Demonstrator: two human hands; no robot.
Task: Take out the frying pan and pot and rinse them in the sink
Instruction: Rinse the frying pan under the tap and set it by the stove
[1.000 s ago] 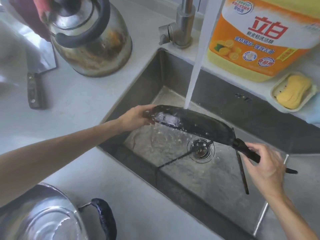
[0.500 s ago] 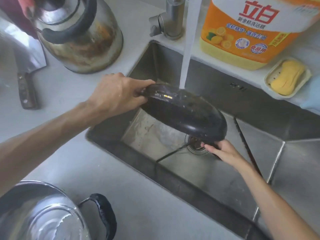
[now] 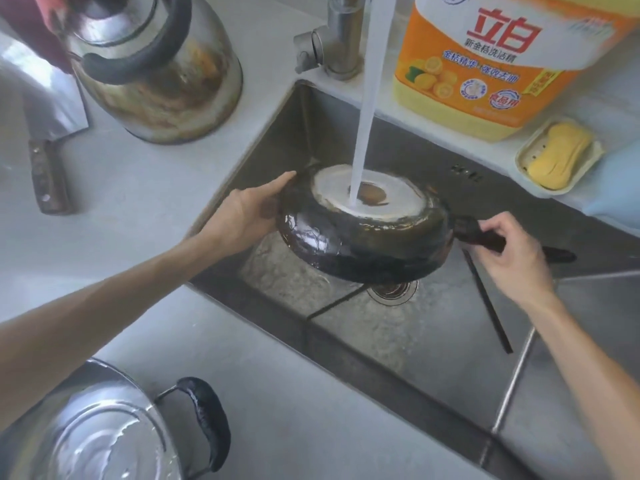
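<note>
A black frying pan hangs upside down over the steel sink, its underside facing up. Tap water streams onto the centre of that underside and spreads in a white ring. My left hand grips the pan's left rim. My right hand is closed around the pan's black handle at the right. A steel pot with a black side handle stands on the counter at the lower left, wet inside.
A steel faucet rises behind the sink. A stained kettle and a cleaver are on the left counter. An orange detergent jug and a yellow soap in a dish sit on the back ledge. Dark chopsticks lie in the sink.
The pan has been turned from on edge to bottom-up under the stream. My right hand moved from the pan's lower rim back to the handle.
</note>
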